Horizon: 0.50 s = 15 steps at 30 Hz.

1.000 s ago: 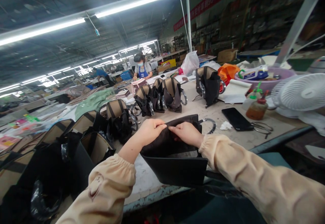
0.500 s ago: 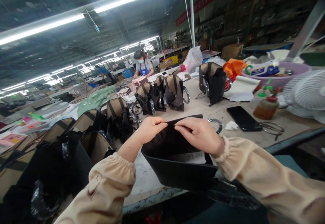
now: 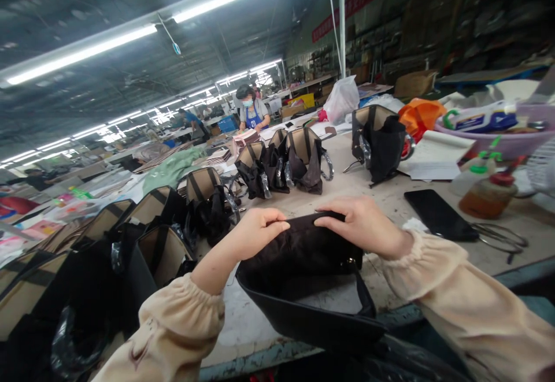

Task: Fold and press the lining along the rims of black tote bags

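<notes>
A black bag piece (image 3: 312, 321) stands on its edge as a loop at the table's front, its inside lined with dark cloth. My left hand (image 3: 259, 230) pinches the far top edge between thumb and fingers. Further right along that same edge, my right hand (image 3: 362, 223) grips it, thumb on the inner side and fingers behind. A small metal fitting shows on the loop's inside below my right hand. The near wall sags over the table edge, where plastic-wrapped parts hang in shadow.
Several black bags with tan insides (image 3: 158, 255) crowd the left, and more stand (image 3: 303, 151) beyond my hands. On the right lie a phone (image 3: 440, 214), wire-like metal loops (image 3: 503, 237), a bottle of brown liquid (image 3: 488, 197) and a purple basin (image 3: 520, 139). A person (image 3: 252, 110) works farther back.
My right hand has slid right along the far edge, widening the gap between my hands. The loop has opened out, showing more lining and the metal fitting. The view has shifted slightly left.
</notes>
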Tool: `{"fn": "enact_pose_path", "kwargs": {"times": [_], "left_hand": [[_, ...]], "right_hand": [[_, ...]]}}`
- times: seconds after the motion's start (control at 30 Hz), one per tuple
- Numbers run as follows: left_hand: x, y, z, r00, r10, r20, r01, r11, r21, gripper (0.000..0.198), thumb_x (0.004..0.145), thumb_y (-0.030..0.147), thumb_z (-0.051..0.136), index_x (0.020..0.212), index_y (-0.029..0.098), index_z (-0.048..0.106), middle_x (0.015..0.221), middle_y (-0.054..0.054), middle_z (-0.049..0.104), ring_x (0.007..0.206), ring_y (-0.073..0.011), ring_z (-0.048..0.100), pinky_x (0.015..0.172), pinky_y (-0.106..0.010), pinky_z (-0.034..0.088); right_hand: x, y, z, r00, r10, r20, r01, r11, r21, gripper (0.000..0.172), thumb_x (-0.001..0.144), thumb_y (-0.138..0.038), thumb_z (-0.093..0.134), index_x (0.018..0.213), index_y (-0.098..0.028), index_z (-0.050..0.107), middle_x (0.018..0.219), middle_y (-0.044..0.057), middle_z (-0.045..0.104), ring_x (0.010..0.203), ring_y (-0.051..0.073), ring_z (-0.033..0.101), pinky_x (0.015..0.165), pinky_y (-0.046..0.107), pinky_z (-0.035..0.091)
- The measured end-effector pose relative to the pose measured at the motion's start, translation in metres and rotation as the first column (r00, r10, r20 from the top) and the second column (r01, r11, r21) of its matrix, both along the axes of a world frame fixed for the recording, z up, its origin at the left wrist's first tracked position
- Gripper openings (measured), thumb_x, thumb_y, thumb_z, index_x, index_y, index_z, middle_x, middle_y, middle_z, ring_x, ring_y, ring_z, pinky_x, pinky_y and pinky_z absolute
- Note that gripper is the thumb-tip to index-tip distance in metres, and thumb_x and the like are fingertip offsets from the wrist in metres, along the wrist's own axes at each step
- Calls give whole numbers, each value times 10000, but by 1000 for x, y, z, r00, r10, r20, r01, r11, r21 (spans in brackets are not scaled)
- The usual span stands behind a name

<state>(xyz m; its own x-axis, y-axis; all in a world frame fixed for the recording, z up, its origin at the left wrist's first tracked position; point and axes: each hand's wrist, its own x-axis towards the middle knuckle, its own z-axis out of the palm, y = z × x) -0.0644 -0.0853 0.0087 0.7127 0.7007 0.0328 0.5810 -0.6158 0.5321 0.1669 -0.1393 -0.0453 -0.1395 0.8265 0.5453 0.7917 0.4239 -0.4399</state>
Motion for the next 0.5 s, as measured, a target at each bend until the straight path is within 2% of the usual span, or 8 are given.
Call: {"fn": "enact_pose_path", "kwargs": {"times": [0.2,0.4,0.5], "left_hand": [[-2,-4,2,999,32,30,-27,988,-155,173,778,273,598,917,176,629,835,13,656,782,-141,585,707,-218,437],[0,3,2,990,57,-128,-65,996,-57,129,762,260,602,864,196,647,797,32,649,763,-148,585,689,-234,428],[0,7,-2,986,61,-155,-69,997,-43,135,747,258,615,864,196,639,807,25,651,768,-160,589,694,-247,436]], "right_hand": [[6,3,-7,995,67,-80,-66,998,12,239,812,-357,622,1015,-248,680,1008,-8,712,936,173,646,833,288,491],[9,10,-13,991,86,-101,-79,994,70,226,812,-341,626,998,-224,682,981,9,714,914,171,644,845,291,490],[10,11,-14,994,40,-98,-26,990,140,278,805,-326,636,1052,-201,657,1009,40,696,932,183,628,859,306,486]]}}
